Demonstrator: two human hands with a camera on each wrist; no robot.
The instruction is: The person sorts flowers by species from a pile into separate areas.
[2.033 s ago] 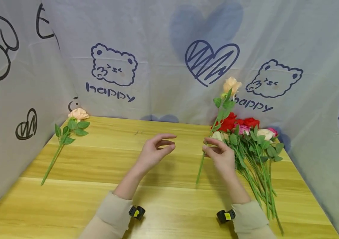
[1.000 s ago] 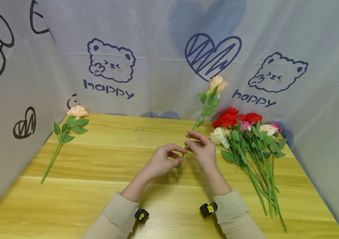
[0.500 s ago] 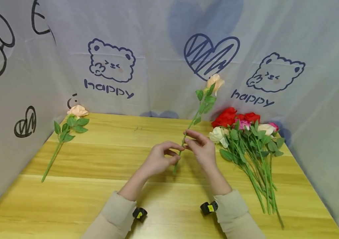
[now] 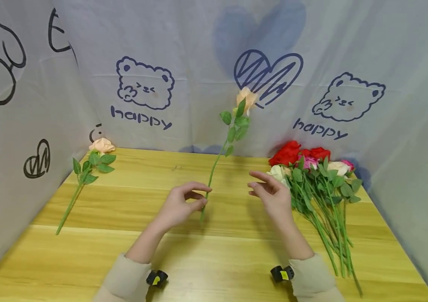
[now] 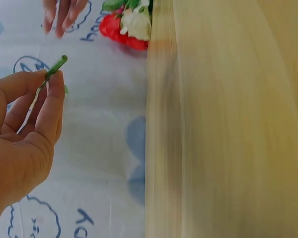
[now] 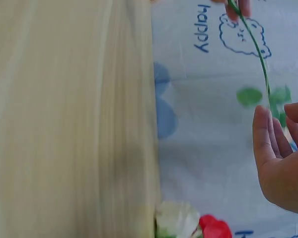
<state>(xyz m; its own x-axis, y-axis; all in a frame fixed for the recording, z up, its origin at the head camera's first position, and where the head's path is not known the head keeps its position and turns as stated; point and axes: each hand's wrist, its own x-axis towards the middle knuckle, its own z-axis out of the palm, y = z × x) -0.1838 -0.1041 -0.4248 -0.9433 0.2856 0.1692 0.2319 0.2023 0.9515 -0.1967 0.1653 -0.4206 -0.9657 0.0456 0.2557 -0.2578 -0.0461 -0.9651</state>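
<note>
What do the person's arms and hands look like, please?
The person wears a light beige fabric left sleeve and a matching right sleeve, both ending short of the hands. A small black device with a yellow patch shows beside the left sleeve, a matching black device beside the right. The left hand and right hand are bare.

Left forearm (image 4: pixel 146 245) and right forearm (image 4: pixel 297 242) extend forward, both angled inward. Left hand (image 4: pixel 179 206): thumb and fingers set in a pinch, wrist raised. Right hand (image 4: pixel 276 201): fingers loosely bent, thumb apart from fingertips; hands well separated.
</note>
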